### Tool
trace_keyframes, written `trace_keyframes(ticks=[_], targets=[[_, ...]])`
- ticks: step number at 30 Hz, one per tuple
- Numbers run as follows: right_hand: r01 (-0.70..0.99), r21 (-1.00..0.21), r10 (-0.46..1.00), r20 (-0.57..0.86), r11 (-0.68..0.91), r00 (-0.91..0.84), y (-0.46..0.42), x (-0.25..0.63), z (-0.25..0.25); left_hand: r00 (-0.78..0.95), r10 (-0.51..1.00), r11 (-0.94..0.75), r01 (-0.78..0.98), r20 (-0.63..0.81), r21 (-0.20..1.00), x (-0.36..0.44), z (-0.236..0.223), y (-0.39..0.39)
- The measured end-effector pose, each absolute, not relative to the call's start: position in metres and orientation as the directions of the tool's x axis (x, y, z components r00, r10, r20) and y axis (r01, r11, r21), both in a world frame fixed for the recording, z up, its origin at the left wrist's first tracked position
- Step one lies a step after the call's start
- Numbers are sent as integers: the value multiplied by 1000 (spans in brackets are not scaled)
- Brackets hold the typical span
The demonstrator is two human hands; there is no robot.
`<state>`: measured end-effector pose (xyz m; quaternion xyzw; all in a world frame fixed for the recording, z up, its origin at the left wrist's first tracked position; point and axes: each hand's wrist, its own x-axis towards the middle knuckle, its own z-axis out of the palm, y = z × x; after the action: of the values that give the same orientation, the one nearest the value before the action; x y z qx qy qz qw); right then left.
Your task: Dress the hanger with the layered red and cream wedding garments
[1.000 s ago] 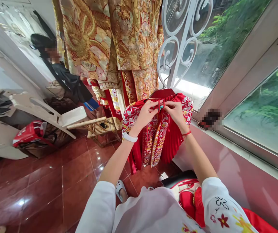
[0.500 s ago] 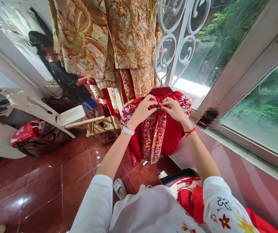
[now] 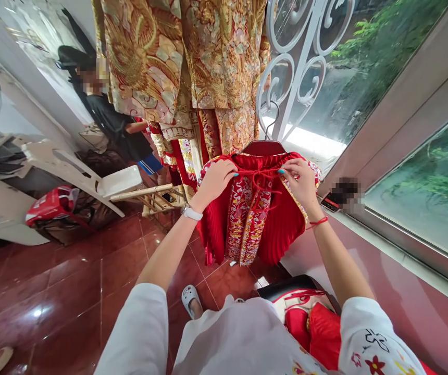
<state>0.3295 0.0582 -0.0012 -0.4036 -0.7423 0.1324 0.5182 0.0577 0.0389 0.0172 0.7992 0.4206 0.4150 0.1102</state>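
Observation:
A red embroidered garment (image 3: pixel 249 224) with pleated sides hangs in front of me from a dark red hanger (image 3: pixel 261 148). A thin red cord (image 3: pixel 259 171) runs across its neckline, with a loose bow below the middle. At the left shoulder, my left hand (image 3: pixel 218 178) pinches one side of the cord between thumb and fingers. Opposite it, my right hand (image 3: pixel 299 177) pinches the other side near the right shoulder. The cord stretches nearly straight between the two hands.
Gold embroidered garments (image 3: pixel 227 62) hang behind, beside a white scrolled metal grille (image 3: pixel 292 67). A bamboo rack (image 3: pixel 165 200) and white chair (image 3: pixel 120 180) stand left. Another person (image 3: pixel 110 122) is at the far left. Red fabric (image 3: pixel 321 328) lies on a dark seat at lower right.
My hands have moved apart from the centre of the neckline, left and right, drawing the cord out sideways. A bow with loose ends now shows between them.

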Motion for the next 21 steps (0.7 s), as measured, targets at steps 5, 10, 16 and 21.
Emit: trace_keyframes(ticks=[5, 10, 16, 21], targets=[[294, -784, 832, 468, 546, -299, 52, 317, 5, 236, 915, -369, 160, 327, 916, 67, 17, 40], [591, -565, 795, 554, 576, -245, 48, 343, 17, 204, 897, -440, 489, 391, 754, 54, 23, 23], [691, -419, 641, 763, 589, -84, 29, 362, -17, -10, 760, -562, 492, 650, 665, 22, 2, 37], [857, -358, 627, 777, 372, 53, 44, 380, -54, -46, 882, -415, 397, 469, 819, -9, -16, 71]])
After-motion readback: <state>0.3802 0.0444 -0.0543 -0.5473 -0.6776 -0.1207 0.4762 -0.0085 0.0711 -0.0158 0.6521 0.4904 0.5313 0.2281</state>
